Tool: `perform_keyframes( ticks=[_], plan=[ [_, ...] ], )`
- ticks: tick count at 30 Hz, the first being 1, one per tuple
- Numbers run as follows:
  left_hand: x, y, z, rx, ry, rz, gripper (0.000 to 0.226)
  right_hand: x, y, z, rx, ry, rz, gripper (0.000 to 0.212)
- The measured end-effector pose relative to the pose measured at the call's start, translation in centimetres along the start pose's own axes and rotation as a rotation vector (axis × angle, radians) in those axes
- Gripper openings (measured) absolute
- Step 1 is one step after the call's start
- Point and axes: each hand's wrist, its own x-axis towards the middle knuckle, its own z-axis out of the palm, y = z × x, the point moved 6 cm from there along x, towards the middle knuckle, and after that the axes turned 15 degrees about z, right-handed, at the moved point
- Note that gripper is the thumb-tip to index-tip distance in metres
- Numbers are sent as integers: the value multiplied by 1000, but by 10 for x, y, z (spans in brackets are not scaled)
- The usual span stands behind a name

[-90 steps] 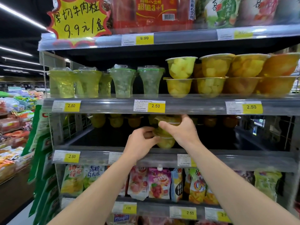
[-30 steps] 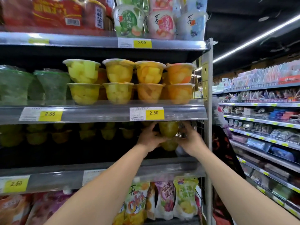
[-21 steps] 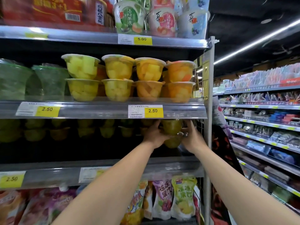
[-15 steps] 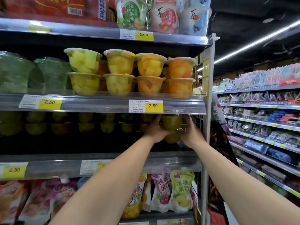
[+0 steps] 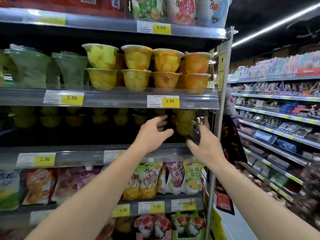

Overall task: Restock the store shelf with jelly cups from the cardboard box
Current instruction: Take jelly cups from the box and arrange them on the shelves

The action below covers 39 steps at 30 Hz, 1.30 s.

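- head view: two stacked jelly cups are sitting at the far right end of the dim middle shelf, just inside the upright post at 3 o'clock; it is hard to tell whether they are touching the post.
- the left hand is hanging at 9 o'clock of the stack with fingers spread and loose, gripping nothing, a dark gap lying between it and the cups.
- the right hand is hovering at 5 o'clock of the stack, fingers relaxed and empty; its fingertips are blurring against something dark that cannot be made out.
- open room is running leftward along the shelf front; a row of dim cups is standing further back at 9 o'clock.
- half a second ago both hands were cupping the stack from either side; now they are off it and lower, and the cups are standing alone.
- yellow price tags are reading "2.50" on the shelf edges, and one at 12 o'clock is reading "5.00"; pouches below are showing "o'cici"-like lettering, too blurred to confirm.
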Motion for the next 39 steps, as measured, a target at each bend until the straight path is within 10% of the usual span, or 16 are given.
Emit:
perform_keyframes(
  ticks=[18,39],
  plan=[
    [-375,-107,-21,-186,-187,-586,58,-327,51,181,-212,-650,173,70],
    [-755,-324,132,-208,-186,-1305,45,-564,347,437,-482,-1312,456,58]
  ],
)
